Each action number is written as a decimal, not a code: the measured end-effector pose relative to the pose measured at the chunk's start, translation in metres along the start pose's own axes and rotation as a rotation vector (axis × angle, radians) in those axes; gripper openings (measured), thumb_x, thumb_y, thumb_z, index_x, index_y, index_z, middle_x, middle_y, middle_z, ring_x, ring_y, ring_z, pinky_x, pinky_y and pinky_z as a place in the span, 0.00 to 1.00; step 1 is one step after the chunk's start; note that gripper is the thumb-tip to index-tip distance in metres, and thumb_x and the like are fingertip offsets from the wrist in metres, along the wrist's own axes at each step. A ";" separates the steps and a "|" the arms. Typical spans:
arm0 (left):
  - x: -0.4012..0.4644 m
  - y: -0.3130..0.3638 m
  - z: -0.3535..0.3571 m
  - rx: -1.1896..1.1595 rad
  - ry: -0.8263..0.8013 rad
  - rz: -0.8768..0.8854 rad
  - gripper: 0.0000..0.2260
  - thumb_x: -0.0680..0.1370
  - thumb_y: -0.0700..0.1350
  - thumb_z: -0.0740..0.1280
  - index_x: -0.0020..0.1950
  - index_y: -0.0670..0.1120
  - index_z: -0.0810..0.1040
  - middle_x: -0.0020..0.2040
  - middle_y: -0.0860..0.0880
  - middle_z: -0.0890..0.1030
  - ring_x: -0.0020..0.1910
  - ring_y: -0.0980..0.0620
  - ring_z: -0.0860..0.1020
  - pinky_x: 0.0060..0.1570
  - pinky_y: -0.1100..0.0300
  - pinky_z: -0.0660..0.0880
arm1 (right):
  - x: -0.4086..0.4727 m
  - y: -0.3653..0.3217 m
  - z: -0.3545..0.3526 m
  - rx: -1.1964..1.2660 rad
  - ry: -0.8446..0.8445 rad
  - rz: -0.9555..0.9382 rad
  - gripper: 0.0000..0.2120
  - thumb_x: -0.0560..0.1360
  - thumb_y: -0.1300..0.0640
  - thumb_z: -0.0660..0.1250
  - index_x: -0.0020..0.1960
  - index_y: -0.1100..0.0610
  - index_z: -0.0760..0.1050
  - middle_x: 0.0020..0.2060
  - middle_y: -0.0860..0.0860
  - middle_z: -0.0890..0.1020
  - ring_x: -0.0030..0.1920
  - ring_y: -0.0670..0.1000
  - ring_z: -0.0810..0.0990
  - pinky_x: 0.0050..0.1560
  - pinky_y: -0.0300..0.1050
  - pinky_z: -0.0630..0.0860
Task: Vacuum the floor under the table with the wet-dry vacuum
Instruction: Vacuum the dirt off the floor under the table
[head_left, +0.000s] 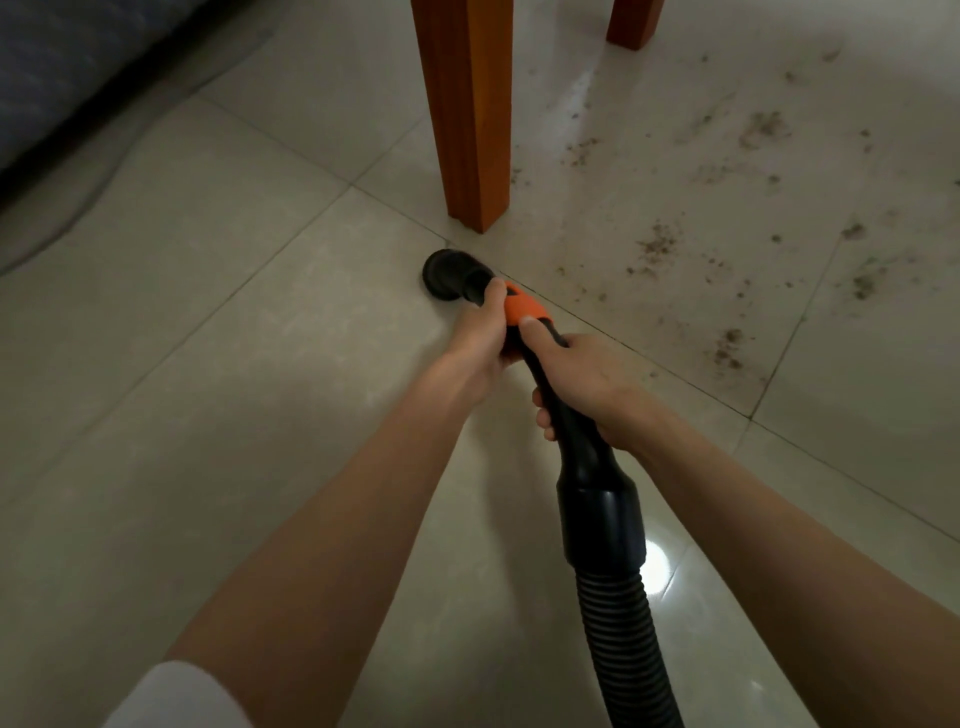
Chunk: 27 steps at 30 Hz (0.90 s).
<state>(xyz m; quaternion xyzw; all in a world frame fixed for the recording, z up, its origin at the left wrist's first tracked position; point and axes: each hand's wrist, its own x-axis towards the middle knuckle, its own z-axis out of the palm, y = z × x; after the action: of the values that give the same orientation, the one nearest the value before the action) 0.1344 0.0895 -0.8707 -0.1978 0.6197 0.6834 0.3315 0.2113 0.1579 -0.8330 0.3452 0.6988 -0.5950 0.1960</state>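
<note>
Both hands gripping vacuum wand (563, 415), left hand (480, 343) ahead of right hand (587, 384), nozzle (452, 273) beyond

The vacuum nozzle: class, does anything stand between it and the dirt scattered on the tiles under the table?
Partly. The nozzle sits just short of the near table leg. The dirt lies right of that leg, over open tile.

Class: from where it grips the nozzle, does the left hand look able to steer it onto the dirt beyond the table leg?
Probably yes: the left hand holds the nozzle on bare tile, and the dirt lies right of the table leg, unblocked.
</note>
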 end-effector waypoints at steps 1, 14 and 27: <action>0.001 -0.002 -0.004 -0.005 0.010 -0.002 0.15 0.83 0.50 0.55 0.61 0.39 0.68 0.45 0.44 0.76 0.47 0.47 0.76 0.51 0.52 0.75 | 0.000 0.001 0.004 0.000 -0.006 -0.006 0.20 0.79 0.43 0.58 0.52 0.61 0.71 0.29 0.55 0.76 0.20 0.49 0.74 0.21 0.38 0.73; 0.019 0.025 -0.004 0.000 -0.039 -0.028 0.21 0.83 0.52 0.53 0.67 0.38 0.67 0.53 0.39 0.78 0.54 0.43 0.77 0.48 0.54 0.74 | 0.031 -0.013 0.021 -0.185 0.187 -0.091 0.21 0.79 0.40 0.55 0.53 0.59 0.70 0.35 0.54 0.79 0.25 0.49 0.77 0.20 0.36 0.73; 0.038 0.051 -0.030 -0.068 -0.004 -0.045 0.21 0.83 0.53 0.52 0.67 0.40 0.68 0.44 0.43 0.77 0.46 0.47 0.78 0.45 0.55 0.75 | 0.061 -0.036 0.056 -0.372 0.268 -0.203 0.19 0.79 0.39 0.55 0.50 0.56 0.62 0.37 0.54 0.76 0.40 0.57 0.81 0.44 0.54 0.81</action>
<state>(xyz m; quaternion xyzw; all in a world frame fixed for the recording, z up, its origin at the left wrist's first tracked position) 0.0677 0.0671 -0.8648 -0.2215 0.5908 0.6969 0.3410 0.1361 0.1169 -0.8614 0.3071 0.8470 -0.4219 0.1010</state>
